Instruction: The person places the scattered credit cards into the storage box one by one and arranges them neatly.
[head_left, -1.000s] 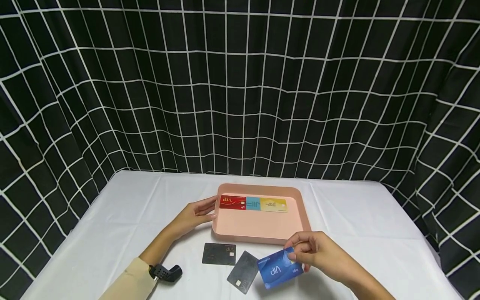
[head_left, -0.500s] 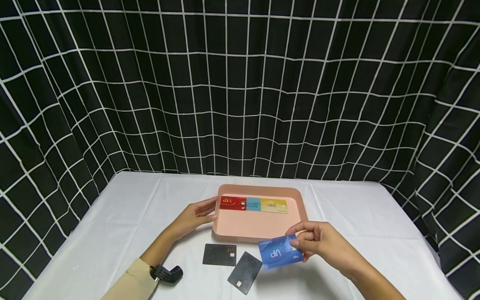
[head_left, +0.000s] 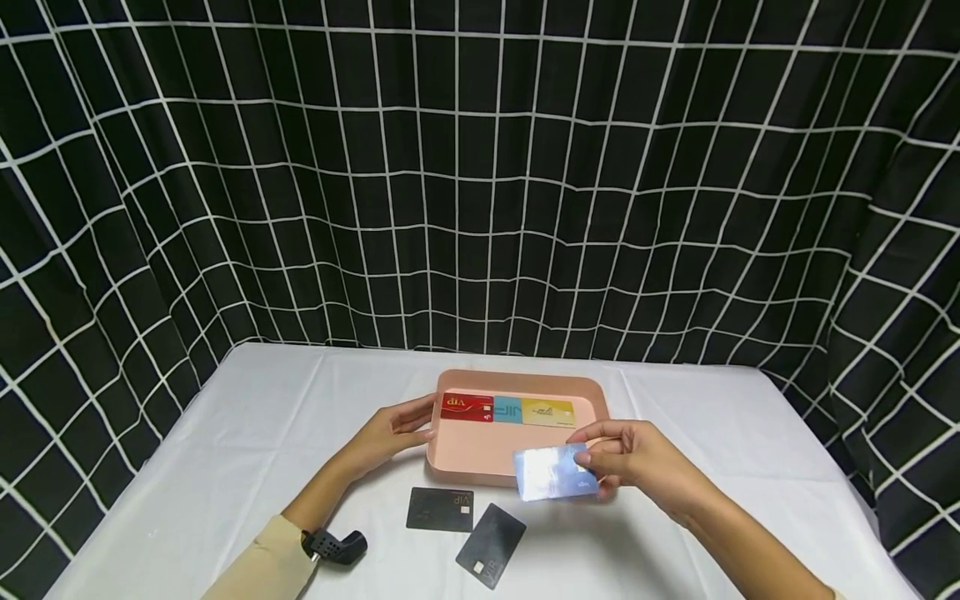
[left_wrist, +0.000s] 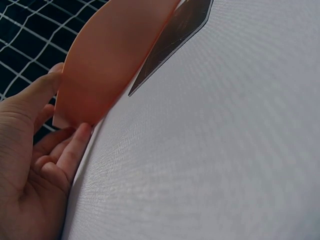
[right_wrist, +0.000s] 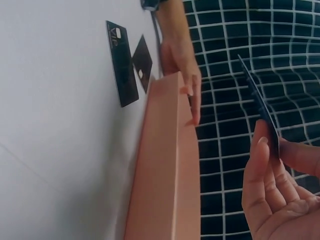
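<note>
My right hand [head_left: 637, 467] pinches a blue VIP card [head_left: 551, 473] between thumb and fingers, with glare across its face. In the head view the card overlaps the near edge of a pink tray [head_left: 472, 454]; the right wrist view shows it edge-on, raised above the tray. My left hand [head_left: 386, 433] holds the tray's left end, with digits at the rim and wall in the left wrist view. Along the back of the tray lie a red VIP card [head_left: 467, 407], a light blue card [head_left: 507, 409] and a yellow card [head_left: 547, 412] in a row.
Two black VIP cards, a straight black card [head_left: 440, 509] and a slanted black card [head_left: 491, 546], lie in front of the tray on the white tablecloth [head_left: 300, 400]. A black grid-patterned curtain [head_left: 487, 208] surrounds the table's back and sides.
My right hand has raised the blue card away from me toward the tray, and the card has turned straighter and caught glare. The left hand has stayed at the tray's left end.
</note>
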